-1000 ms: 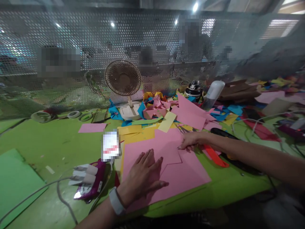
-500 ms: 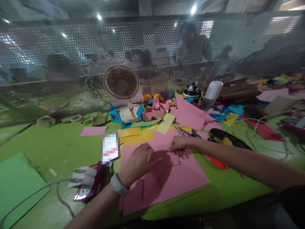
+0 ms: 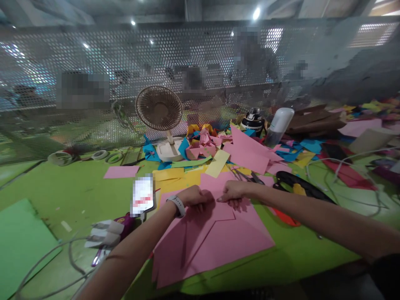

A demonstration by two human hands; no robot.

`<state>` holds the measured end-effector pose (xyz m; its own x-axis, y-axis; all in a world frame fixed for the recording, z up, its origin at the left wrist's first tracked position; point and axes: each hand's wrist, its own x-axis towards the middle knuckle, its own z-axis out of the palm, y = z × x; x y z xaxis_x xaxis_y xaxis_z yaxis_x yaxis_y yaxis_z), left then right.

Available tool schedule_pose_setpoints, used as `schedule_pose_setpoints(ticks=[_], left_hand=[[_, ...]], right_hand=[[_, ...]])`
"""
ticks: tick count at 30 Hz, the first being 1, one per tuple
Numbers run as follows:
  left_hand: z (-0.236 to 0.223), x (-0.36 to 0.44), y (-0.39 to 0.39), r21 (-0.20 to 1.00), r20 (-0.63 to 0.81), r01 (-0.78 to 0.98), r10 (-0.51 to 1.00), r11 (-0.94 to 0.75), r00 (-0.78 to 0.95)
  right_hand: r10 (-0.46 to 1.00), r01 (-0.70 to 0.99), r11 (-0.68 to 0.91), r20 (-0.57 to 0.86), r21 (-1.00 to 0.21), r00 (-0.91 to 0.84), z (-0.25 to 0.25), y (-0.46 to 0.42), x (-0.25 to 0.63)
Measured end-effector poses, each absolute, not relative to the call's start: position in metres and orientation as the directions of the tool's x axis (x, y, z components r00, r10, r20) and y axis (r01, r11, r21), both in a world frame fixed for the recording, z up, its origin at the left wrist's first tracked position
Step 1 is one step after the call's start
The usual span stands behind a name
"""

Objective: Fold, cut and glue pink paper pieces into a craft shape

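Pink paper (image 3: 237, 246) lies in layers on the green table in front of me, with a smaller, sharp-cornered pink piece (image 3: 223, 213) on top. Over the upper part of this piece, my left hand (image 3: 194, 196), with a pale watch on its wrist, is closed with the fingers curled down to the paper. My right hand (image 3: 235, 192) faces it from the right, also closed, thumb and forefinger at the paper near the piece's upper right edge. A small gap separates the hands. Their fingertips are partly hidden in shadow.
A lit phone (image 3: 143, 196) and a white charger plug (image 3: 104, 232) with cables are at left. Scissors (image 3: 254, 178) and a black-handled tool (image 3: 303, 187) lie right of the hands. Behind are a desk fan (image 3: 159, 109), paper scraps (image 3: 246, 150) and a mesh screen (image 3: 206, 54).
My left hand has gone from loosely spread above the paper to closed, with its forearm reaching further in. My right hand stays nearly in place. More of the smaller pink piece shows.
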<state>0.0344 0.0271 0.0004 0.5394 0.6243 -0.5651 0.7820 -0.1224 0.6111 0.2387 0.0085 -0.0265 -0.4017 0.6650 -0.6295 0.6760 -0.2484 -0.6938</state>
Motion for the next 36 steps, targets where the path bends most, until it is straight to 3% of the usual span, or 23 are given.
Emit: schedule_pose_setpoints(ticks=[11,17,24,27,29,33,36], left_hand=[[-0.004,-0.021,0.032,0.511,-0.594,0.859,0.710,-0.028,0.377],[-0.003,-0.037,0.029,0.522,-0.624,0.851,0.709,0.062,0.330],[0.006,-0.038,0.025,0.522,-0.598,0.852,0.722,0.023,0.347],[0.011,-0.034,0.025,0.523,-0.582,0.852,0.731,0.000,0.357],[0.015,-0.030,0.025,0.537,-0.550,0.843,0.755,-0.009,0.358],[0.021,-0.021,0.027,0.634,-0.487,0.774,0.777,0.001,0.398],[0.022,-0.017,0.029,0.693,-0.472,0.720,0.775,0.030,0.421]], right_hand=[[0.643,0.683,-0.232,-0.636,-0.693,-0.427,-0.023,0.007,0.239],[0.636,0.692,-0.210,-0.634,-0.691,-0.440,-0.024,0.006,0.239],[0.673,0.722,-0.154,-0.606,-0.675,-0.424,-0.022,0.002,0.240],[0.768,0.739,-0.084,-0.516,-0.668,-0.380,-0.014,-0.008,0.240],[0.866,0.756,0.020,-0.366,-0.655,-0.340,-0.007,-0.019,0.237],[0.924,0.839,0.335,-0.024,-0.430,-0.381,-0.002,-0.039,0.226],[0.928,0.878,0.331,-0.050,-0.347,-0.370,-0.002,-0.044,0.223]])
